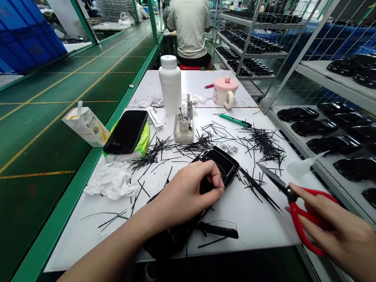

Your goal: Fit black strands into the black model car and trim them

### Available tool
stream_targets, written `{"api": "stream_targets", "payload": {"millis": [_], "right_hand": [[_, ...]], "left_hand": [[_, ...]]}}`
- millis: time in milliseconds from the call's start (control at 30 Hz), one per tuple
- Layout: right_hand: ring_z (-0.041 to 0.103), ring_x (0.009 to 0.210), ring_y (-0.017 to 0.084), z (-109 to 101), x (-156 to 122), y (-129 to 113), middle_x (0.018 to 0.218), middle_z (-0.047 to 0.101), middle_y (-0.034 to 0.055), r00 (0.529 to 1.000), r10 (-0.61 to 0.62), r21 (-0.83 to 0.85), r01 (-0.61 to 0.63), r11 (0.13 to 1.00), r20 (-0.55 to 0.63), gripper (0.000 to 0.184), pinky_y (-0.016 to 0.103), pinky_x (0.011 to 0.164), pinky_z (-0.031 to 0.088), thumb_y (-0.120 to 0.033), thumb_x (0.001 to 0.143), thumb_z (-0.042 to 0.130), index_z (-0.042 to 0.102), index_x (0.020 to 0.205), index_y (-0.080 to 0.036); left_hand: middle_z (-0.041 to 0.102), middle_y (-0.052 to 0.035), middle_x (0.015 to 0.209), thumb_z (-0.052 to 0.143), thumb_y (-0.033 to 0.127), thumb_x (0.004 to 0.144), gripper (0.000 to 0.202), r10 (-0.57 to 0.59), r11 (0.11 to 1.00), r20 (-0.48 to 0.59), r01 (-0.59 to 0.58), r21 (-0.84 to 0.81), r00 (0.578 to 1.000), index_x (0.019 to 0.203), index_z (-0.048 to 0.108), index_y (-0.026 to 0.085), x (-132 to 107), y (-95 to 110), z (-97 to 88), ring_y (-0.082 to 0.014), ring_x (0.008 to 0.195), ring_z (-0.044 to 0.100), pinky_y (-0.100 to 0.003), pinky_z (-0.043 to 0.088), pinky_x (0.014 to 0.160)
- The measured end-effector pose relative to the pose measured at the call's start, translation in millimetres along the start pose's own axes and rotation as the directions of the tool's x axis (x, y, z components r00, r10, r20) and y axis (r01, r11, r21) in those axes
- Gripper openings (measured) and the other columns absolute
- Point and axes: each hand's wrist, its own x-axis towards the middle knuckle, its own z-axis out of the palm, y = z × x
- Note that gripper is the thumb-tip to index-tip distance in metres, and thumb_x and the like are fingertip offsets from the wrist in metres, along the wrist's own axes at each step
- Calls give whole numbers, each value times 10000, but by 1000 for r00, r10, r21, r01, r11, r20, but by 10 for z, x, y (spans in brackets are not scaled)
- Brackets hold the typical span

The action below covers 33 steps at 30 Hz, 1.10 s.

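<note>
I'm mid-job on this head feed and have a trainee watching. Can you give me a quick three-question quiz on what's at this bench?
1. Multiple choice: what does the right grip hold?
A) a pink-lidded mug
B) red-handled scissors
C) a green cutter

2. True or false: as the camera sees it, the white bottle stands to the left of the two-handed work's far-side lidded mug.

3. Fill in the blank: the left grip is at a glossy model car whose colour is ____.

Key: 1 B; 2 true; 3 black.
</note>
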Motion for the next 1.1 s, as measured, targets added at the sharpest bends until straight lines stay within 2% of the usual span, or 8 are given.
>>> {"api": "stream_targets", "payload": {"millis": [167,367,500,633,767,933,1033,1100], "right_hand": [[675,726,219,-36,110,183,1077,708,48,987,142,-127,-132,983,71,463,328,590,503,-446,946,483,546,1397,-363],[723,828,229,100,243,397,1137,721,54,979,89,-95,-72,993,182,457,319,642,574,-446,928,539,583,1363,-311],[671,1051,252,27,304,328,1193,683,85,977,114,-50,-106,993,182,415,379,863,551,-439,971,490,598,1332,-265],[653,951,224,-42,364,274,1121,683,71,968,250,51,-249,967,-24,296,378,867,516,-418,971,492,666,1146,-254],[636,935,246,72,493,432,1092,658,100,847,456,244,-397,885,-273,335,411,859,522,-452,895,587,594,1133,-216],[662,963,285,182,688,607,1086,691,93,885,460,304,-418,856,-77,329,441,855,536,-443,850,650,640,1100,-232],[677,1006,272,148,744,437,1092,714,56,909,417,406,-385,829,11,260,415,862,550,-443,896,602,633,1086,-268],[685,1019,258,150,745,204,1083,724,42,920,391,600,-313,736,0,298,396,847,566,-441,885,635,574,1134,-291]], "left_hand": [[668,10,879,563,124,827,159,2,1000,-3,-2,7,1000,775,451,224,4,-3,2,-166,839,591,-286,433,785],[652,20,874,572,137,841,147,12,1000,2,-12,20,1000,782,469,224,19,-16,-11,-157,847,584,-280,418,798],[651,17,872,568,165,857,133,13,999,-1,-13,44,1000,779,477,223,29,-33,-26,-158,843,582,-281,415,786],[648,19,857,561,190,870,127,16,998,9,-16,53,1000,781,477,224,42,-67,-29,-154,811,580,-276,413,746],[657,23,848,559,209,874,138,24,997,15,-25,73,1000,775,464,224,48,-85,-30,-156,802,578,-282,410,750],[651,30,851,555,201,875,130,25,997,7,-26,75,1000,781,468,224,52,-78,-38,-149,807,577,-278,411,752],[646,37,852,562,171,862,129,26,998,0,-26,64,1000,779,477,221,41,-59,-50,-138,804,576,-267,411,751],[646,46,842,572,138,840,143,30,997,-3,-30,68,1000,769,478,219,33,-42,-63,-132,808,576,-263,407,764]]}}
